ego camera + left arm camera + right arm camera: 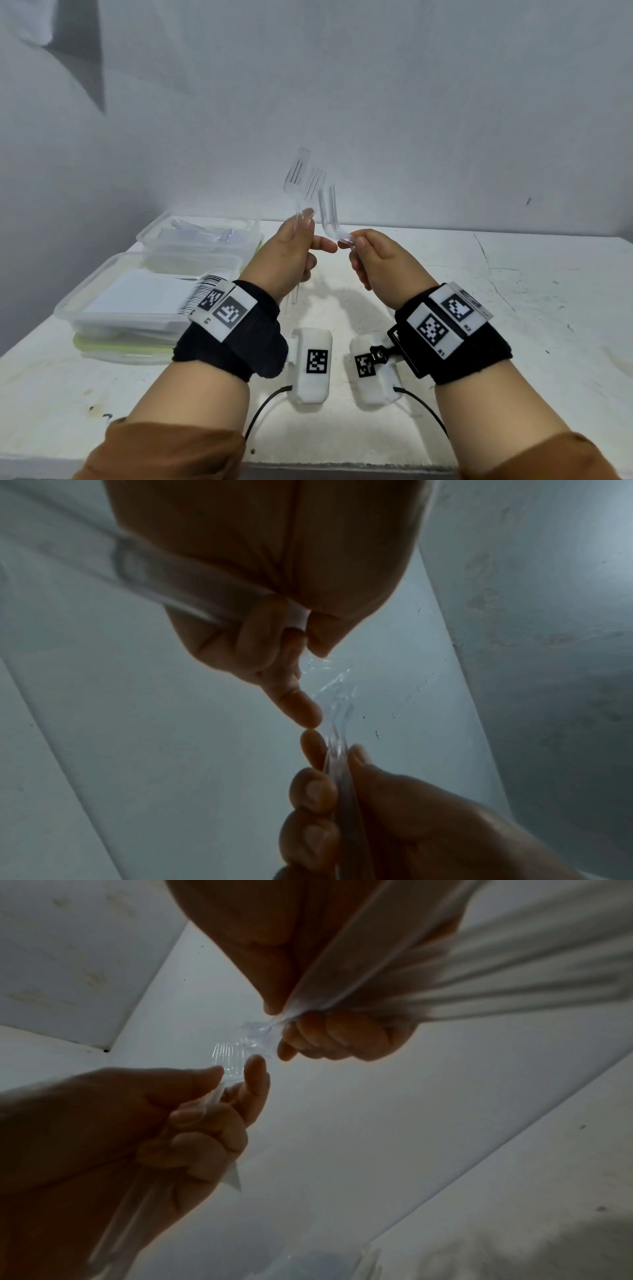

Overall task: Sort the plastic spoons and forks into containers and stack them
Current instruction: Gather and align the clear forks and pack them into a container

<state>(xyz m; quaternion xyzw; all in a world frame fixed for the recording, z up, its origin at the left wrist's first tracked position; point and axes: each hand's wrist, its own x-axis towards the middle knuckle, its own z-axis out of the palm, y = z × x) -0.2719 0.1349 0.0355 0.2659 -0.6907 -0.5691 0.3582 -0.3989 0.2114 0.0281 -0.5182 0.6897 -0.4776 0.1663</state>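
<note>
Table (479, 308): white and scuffed, it filled the lower half of the head view.
Closed container (137, 308): clear with a lid, it sat at about 9 o'clock from the hands, at the table's left edge.
Open container (205, 233): clear, it stood just behind the closed one at about 10 o'clock, with clear forks lying inside.
Left hand (291, 253): raised above the table, its fingers were curled round the handles of two forks (301, 178), whose tines pointed up toward 12 o'clock.
Right hand (376, 260): raised just beside the left, its thumb and fingers pinched the handle of a single fork (328, 209), tines up.
Fingertips: the left forefinger and a right fingertip nearly met between the two hands.
Wrist bands (233, 329): black, with white marker tags, one was strapped on each wrist.
Sleeves (164, 452): brown, they showed at the bottom edge.
</note>
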